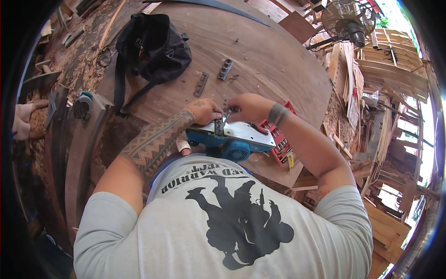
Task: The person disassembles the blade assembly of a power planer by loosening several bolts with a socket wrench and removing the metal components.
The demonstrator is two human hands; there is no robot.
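Note:
An electric hand planer (234,148) with a blue body lies upside down against my lap, its silver sole facing up. The dark cutter slot (219,126) crosses the sole. My left hand (206,111) bends over the slot's far end, fingertips pinched together; what they hold, if anything, is hidden. Just right of it, my right hand (242,108) closes on a thin metal tool (226,119) that slants down to the slot; its exact kind is too small to tell. Farther out on the table lie two dark metal bars, one with round holes (226,69), the other flatter (201,84).
A red bit case (277,140) lies open right of the planer. A black backpack (155,53) rests on the wooden table (274,60) at the far left. Curved timbers (81,153) and another person's leg (25,118) are left. A fan (348,23) and stacked lumber stand right.

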